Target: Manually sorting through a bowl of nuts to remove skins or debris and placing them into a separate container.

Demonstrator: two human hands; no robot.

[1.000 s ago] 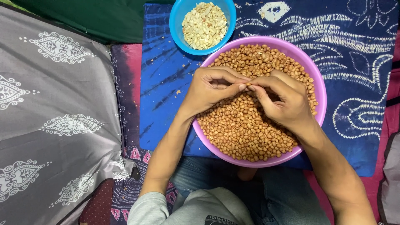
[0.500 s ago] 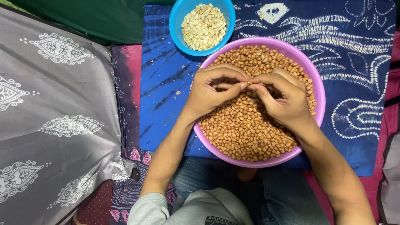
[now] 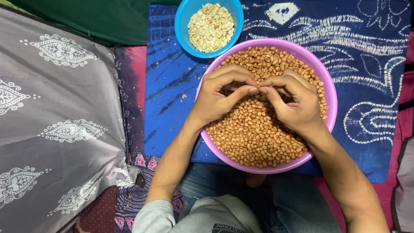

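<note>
Since half a second ago, almost nothing has shifted: both hands sit a touch lower over the pink bowl (image 3: 328, 92), and the left thumb has slid further toward the right fingertips.

Between the 2 hands, right where their tips meet, a single peanut (image 3: 258, 87) is pinched above the heap of brown-skinned peanuts (image 3: 254, 133). It is held over the bowl, so any loose skin or a dropped nut would land back in the pile, I'd judge. Just beyond the pink rim, touching or nearly so, stands the blue bowl (image 3: 183, 21), heaped with pale skinned peanuts (image 3: 210, 26) and within easy reach.

Curled tightly, the left hand (image 3: 217, 95) presses its thumb forward against the nut, knuckles arched, wrist resting near the bowl's left rim. Opposite, the right hand (image 3: 295, 103) mirrors it, forefinger and thumb closed on the same nut, remaining fingers folded under. Whether the skin has already split is too small to tell. Both forearms angle in from the person's lap, elbows wide, forming a V over the blue patterned cloth (image 3: 371, 64). A grey patterned cushion (image 3: 56, 112) lies to the left.
</note>
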